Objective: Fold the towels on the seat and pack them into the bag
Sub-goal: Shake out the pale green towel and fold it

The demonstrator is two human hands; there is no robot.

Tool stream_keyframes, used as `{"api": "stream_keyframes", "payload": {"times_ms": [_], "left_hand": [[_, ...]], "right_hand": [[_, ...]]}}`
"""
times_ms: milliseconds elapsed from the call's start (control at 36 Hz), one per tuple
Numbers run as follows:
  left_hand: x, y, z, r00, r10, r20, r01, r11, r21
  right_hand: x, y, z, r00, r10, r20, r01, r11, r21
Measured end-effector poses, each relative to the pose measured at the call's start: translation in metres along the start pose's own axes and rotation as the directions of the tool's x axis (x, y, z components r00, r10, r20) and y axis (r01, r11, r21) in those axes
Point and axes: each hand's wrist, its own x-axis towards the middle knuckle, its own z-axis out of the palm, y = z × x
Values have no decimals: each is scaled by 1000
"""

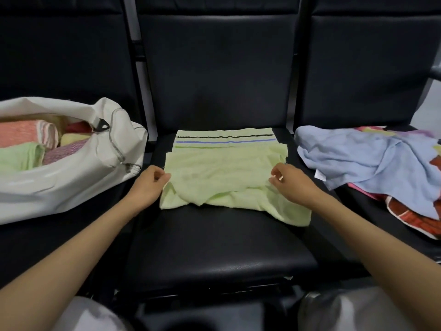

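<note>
The white bag (pixel 71 177) is lying open at 9 o'clock. The left hand (pixel 149 185) is pinching the green towel (pixel 224 177), lying on the middle seat (pixel 214 247), long axis 9-to-3, striped end facing 12 o'clock; the right hand (pixel 290 182) is pinching its right edge.

Both your bare forearms come in from the bottom corners and angle slightly inward as they reach forward. Your left hand (pixel 149 185) is knuckles-up, thumb and fingers (pixel 165 179) curled together, pinching the left edge of the green towel (pixel 222 168). Your right hand (pixel 291 181) mirrors it on the other side: wrist straight, thumb and forefinger nipping the towel's right edge, the remaining fingers loosely curled beside them. The two hands are level with each other and well apart, with the width of the cloth between them. Both wrists ride low.
</note>
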Motion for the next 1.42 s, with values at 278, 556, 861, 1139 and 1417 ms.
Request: {"api": "stream_keyframes", "payload": {"times_ms": [278,556,861,1139,1417], "left_hand": [[-33,16,34,786,558,267,-618,727,299],[-31,31,47,874,430,226,-483,717,503],[-34,37,28,959,284,18,-261,850,458],[-36,31,-7,977,195,86,-210,813,542],[-33,107,-73,966,156,-208,-163,986,-20]], "right_hand": [[-20,1,-20,966,-58,253,119,965,-235],[-22,16,-15,945,80,317,19,955,-297],[-23,18,-24,950,119,289,9,914,-406],[-29,25,-41,964,107,244,-57,978,-203],[-39,-16,-128,965,156,-212,43,703,710]]}}
